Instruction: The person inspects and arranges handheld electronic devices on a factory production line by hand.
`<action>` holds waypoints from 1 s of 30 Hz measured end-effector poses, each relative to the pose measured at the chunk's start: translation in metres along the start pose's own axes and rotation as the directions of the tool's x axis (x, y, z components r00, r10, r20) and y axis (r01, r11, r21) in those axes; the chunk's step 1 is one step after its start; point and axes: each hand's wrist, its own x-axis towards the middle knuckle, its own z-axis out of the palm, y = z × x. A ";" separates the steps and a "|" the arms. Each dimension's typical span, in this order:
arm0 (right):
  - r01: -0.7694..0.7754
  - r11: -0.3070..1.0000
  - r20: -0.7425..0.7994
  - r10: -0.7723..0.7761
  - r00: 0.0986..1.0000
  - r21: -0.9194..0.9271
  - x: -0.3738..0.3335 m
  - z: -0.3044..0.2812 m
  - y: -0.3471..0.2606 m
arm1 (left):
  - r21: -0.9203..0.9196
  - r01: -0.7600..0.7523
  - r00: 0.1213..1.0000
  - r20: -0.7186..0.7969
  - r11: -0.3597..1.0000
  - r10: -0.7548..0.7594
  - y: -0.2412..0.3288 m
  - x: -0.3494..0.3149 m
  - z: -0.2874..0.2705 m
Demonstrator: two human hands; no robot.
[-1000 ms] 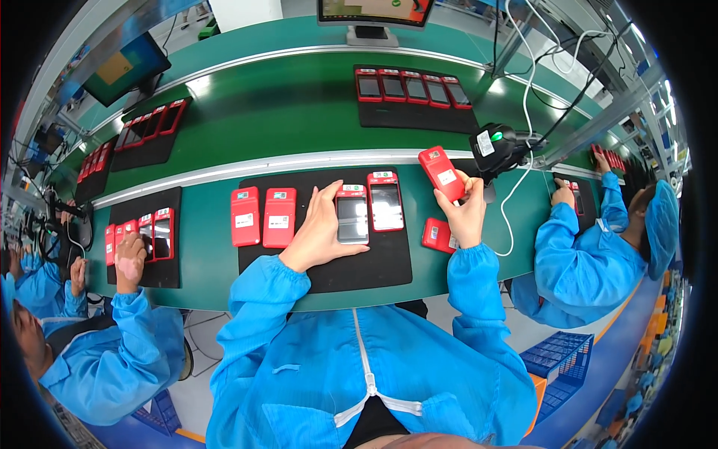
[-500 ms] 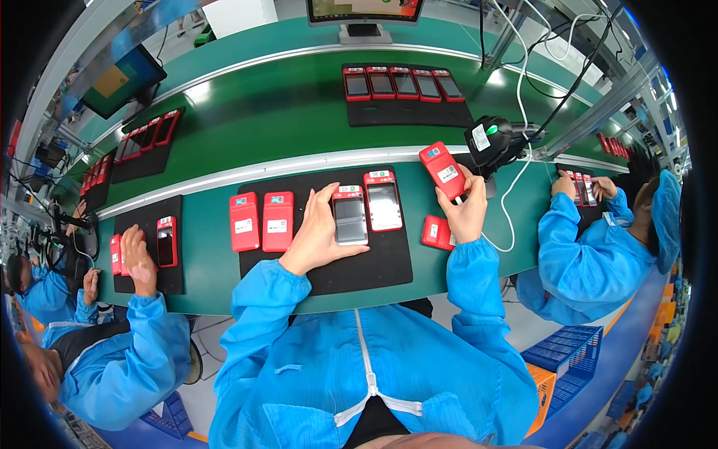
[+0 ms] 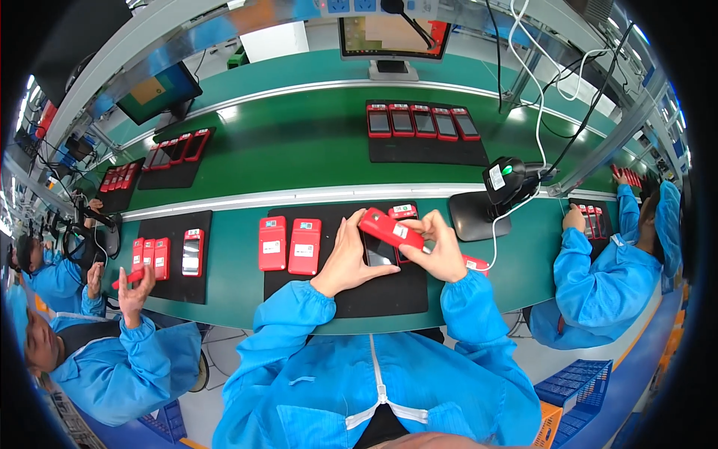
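Since half a second ago, the right hand [image 3: 441,253] had swung in from beside the scanner, bringing its red unit [image 3: 390,227] leftward over the mat. The neighbour to the left now had a red piece [image 3: 129,279] in hand too.

Right hand: pinching that red unit between thumb and fingers, tilted, its labelled back up, over a screened unit [image 3: 380,254]. Whether the two touched, I couldn't tell. Left hand [image 3: 345,262]: curved around the screened unit's left side, thumb along its lower edge; gripping or only steadying, unclear.

Surface: green worktop [image 3: 239,262], a pale metal rail [image 3: 299,200] running along its far side, a green strip [image 3: 292,161] beyond. A black scanner [image 3: 508,179] stood at right, green light on, white cable [image 3: 512,209] looping near. A monitor [image 3: 393,37] faced us from the far side. Co-workers in blue sat on either side.

Holding things: the near black mat [image 3: 396,298] bore two red units lying back up [image 3: 305,247] at left, plus another unit [image 3: 402,211] mostly hidden behind the held one. A red piece [image 3: 476,263] lay off the mat, half covered by the right sleeve. The far mat [image 3: 422,152] carried five screened units in a row [image 3: 422,122]. Blue crate [image 3: 576,389] and orange crate [image 3: 550,425] low at right; contents not discernible.
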 end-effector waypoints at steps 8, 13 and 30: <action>0.112 0.988 0.151 -0.095 0.984 -0.109 0.028 0.021 -0.005 | -0.337 0.144 0.940 -0.246 0.930 -0.235 -0.018 0.000 -0.019; 0.195 0.965 0.073 -0.185 0.980 -0.177 0.025 0.026 0.006 | -0.142 0.172 0.944 -0.259 0.975 -0.204 -0.019 0.001 -0.018; 0.231 0.969 0.062 -0.226 0.972 -0.090 0.012 0.038 0.013 | -0.558 0.028 0.995 -0.064 0.830 -0.077 -0.005 0.000 -0.034</action>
